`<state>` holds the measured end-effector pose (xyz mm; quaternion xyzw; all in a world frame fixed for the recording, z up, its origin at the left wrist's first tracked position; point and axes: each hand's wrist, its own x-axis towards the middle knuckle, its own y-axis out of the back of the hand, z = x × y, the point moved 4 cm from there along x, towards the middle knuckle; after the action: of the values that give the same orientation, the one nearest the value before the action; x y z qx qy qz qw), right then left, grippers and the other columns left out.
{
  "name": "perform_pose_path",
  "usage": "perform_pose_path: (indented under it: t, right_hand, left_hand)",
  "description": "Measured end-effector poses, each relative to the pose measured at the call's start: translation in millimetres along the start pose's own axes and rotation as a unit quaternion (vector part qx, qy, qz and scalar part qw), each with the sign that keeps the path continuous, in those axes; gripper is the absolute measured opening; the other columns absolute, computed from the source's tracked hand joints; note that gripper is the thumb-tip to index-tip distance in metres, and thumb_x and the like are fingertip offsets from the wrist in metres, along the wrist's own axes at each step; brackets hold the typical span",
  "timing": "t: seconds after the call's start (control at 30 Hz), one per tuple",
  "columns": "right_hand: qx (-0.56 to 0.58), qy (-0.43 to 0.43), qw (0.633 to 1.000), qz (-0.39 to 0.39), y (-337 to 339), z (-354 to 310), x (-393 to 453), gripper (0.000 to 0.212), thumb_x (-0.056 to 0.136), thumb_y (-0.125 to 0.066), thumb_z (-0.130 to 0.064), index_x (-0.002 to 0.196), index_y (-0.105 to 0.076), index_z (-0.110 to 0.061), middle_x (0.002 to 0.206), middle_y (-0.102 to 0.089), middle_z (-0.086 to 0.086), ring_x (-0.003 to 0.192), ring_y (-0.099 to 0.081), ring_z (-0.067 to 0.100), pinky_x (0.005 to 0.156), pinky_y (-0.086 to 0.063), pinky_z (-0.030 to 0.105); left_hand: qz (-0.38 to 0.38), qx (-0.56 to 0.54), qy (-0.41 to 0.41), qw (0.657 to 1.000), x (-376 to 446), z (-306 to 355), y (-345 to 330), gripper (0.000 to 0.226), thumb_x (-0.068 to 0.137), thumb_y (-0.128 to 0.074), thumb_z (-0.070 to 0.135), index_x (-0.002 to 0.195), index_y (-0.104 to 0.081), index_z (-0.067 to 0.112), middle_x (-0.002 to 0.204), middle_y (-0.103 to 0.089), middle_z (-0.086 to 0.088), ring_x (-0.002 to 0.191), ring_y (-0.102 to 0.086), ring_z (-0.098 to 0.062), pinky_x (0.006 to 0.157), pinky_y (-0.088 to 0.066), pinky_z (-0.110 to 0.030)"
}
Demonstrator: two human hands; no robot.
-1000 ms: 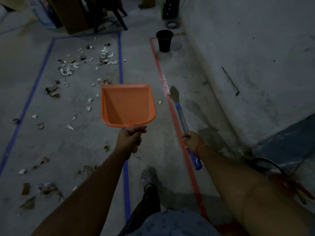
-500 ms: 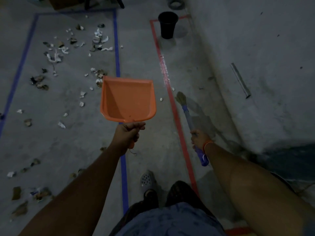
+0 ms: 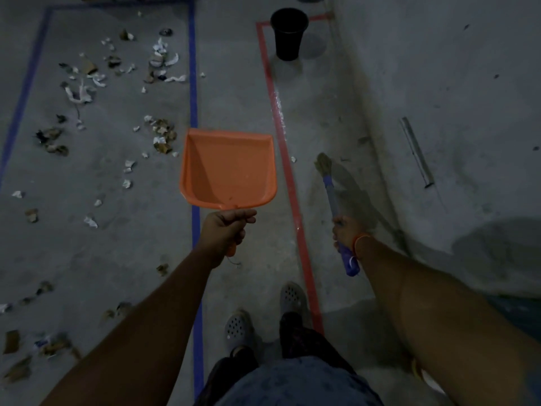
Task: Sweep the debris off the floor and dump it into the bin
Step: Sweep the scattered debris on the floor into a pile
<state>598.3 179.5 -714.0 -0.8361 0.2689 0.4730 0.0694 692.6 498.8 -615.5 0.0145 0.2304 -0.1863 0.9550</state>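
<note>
My left hand (image 3: 227,230) grips the handle of an orange dustpan (image 3: 228,168), held level above the floor with its pan empty. My right hand (image 3: 347,231) is closed around the blue handle of a small broom (image 3: 336,206), whose bristle tip points forward and down near the red tape line. Scraps of paper and dry leaf debris (image 3: 123,98) lie scattered over the concrete floor to the left, inside the blue tape rectangle. A black bin (image 3: 288,33) stands at the far end of the red tape rectangle, beside the wall.
A grey concrete wall (image 3: 439,83) rises along the right, with a metal strip (image 3: 417,152) fixed to it. Blue tape (image 3: 193,83) and red tape (image 3: 281,127) mark the floor. My feet in grey clogs (image 3: 238,328) stand between the two lines.
The view has tilted downward and I have stepped forward; both feet now show. The dustpan and broom stay held the same way, and the bin appears nearer.
</note>
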Motion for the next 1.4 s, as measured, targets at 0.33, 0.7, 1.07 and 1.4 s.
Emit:
perform_pose_path:
  t: [0.33, 0.7, 1.07, 1.4]
  right_hand:
    - [-0.304, 0.079, 0.945, -0.092, -83.9, -6.0, 26.3, 0.021, 0.089, -0.056, -0.001, 0.098, -0.062, -0.019, 0.096, -0.059, 0.012, 0.067, -0.057, 0.026, 0.043, -0.048, 0.021]
    - [-0.317, 0.077, 0.921, -0.214, -172.1, 6.6, -15.7, 0.03, 0.089, -0.046, 0.006, 0.109, -0.063, -0.009, 0.08, -0.055, 0.013, 0.051, -0.046, 0.022, 0.036, -0.039, 0.019]
    - [-0.252, 0.149, 0.955, -0.046, -162.8, 11.7, -25.4, 0.026, 0.09, -0.047, 0.0, 0.104, -0.062, -0.017, 0.09, -0.059, 0.018, 0.054, -0.05, 0.025, 0.05, -0.05, 0.032]
    - [-0.339, 0.136, 0.93, 0.037, -127.1, 4.0, 22.2, 0.015, 0.085, -0.062, -0.011, 0.087, -0.058, -0.025, 0.114, -0.066, 0.018, 0.096, -0.065, 0.036, 0.087, -0.056, 0.045]
  left_hand:
    - [0.095, -0.005, 0.028, 0.995, 11.3, 0.3, 30.5, 0.029, 0.098, -0.049, -0.005, 0.115, -0.071, 0.004, 0.096, -0.071, -0.01, 0.052, -0.046, -0.014, 0.037, -0.029, -0.021]
    - [0.174, -0.029, 0.02, 0.984, -27.6, -15.2, 108.1, 0.033, 0.096, -0.047, -0.01, 0.111, -0.073, 0.005, 0.098, -0.071, -0.015, 0.055, -0.05, -0.014, 0.045, -0.04, -0.023]
    - [0.145, -0.031, 0.005, 0.989, -55.6, -9.2, 131.8, 0.031, 0.098, -0.047, -0.008, 0.114, -0.07, 0.002, 0.093, -0.071, -0.009, 0.049, -0.048, -0.011, 0.036, -0.034, -0.018]
    - [0.145, -0.017, 0.024, 0.989, -82.4, -27.4, 154.1, 0.029, 0.097, -0.047, -0.008, 0.115, -0.07, -0.003, 0.096, -0.072, -0.009, 0.05, -0.05, -0.009, 0.039, -0.038, -0.016]
